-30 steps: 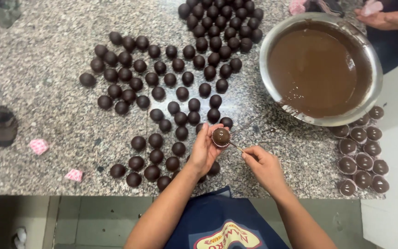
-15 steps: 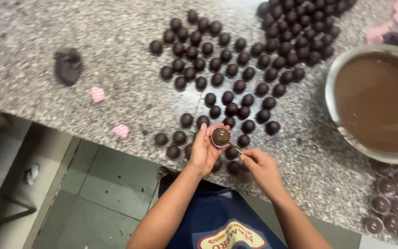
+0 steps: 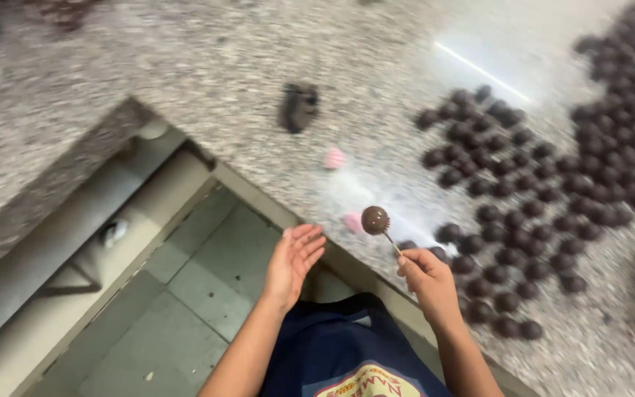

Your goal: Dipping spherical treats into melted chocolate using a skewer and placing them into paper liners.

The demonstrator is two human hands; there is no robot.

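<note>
1. Hanging open and empty, the left hand has let go of the chocolate ball it cradled a moment ago; its palm is turned up and its fingers are spread, just left of the ball.
2. The ball now rides on a thin stick pinched between the thumb and fingertips of the right hand, lifted clear of the counter edge.
3. The view has swung left, so the bowl of melted chocolate is out of sight; the ball seems ready to be carried off on its stick.
4. The speckled granite counter carries a dark lump, small pink pieces and rows of dark chocolate balls to the right.
5. Grey floor tiles show below.
</note>
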